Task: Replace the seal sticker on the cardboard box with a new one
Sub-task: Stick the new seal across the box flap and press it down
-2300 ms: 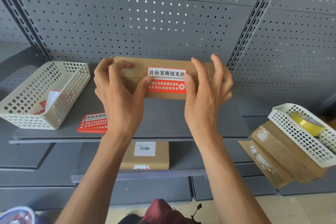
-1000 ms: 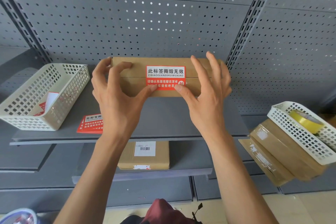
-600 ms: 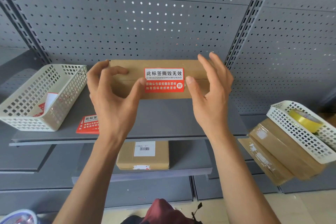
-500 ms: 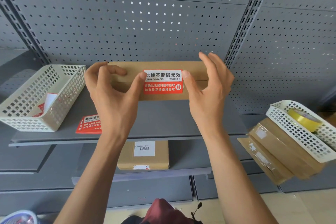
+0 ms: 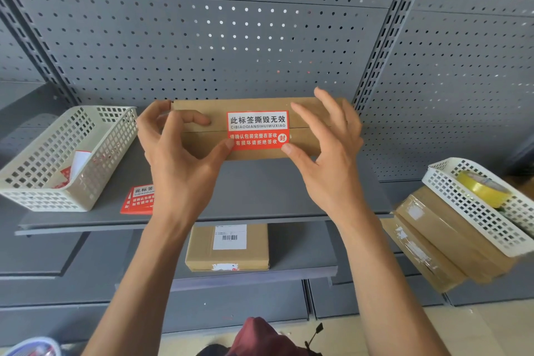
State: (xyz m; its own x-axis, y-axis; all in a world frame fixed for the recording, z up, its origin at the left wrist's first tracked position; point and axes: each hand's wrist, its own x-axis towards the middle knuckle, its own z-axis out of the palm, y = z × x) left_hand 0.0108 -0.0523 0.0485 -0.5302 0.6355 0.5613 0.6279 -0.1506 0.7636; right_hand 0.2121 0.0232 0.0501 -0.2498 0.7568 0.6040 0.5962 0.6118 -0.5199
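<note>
A flat cardboard box [image 5: 254,104] lies on the grey shelf [image 5: 260,191] against the pegboard. A red and white seal sticker [image 5: 257,130] sits across its flap seam, folded over the front edge. My left hand [image 5: 179,170] holds the box's left end, with fingers curled over the top and the thumb on the sticker's lower left corner. My right hand [image 5: 332,170] has its fingers spread over the box's right part. Its thumb presses the sticker's lower right corner.
A small stack of red seal stickers [image 5: 138,199] lies left of my wrist, beside a white basket [image 5: 95,170] holding scraps. Another box [image 5: 228,246] is on the lower shelf. At right, a basket [image 5: 476,211] with yellow tape [image 5: 482,188] rests on stacked boxes [image 5: 433,240].
Both thumbs have slid along the sticker's sides, ending down at its lower corners. The box stays on the shelf, barely shifted.
</note>
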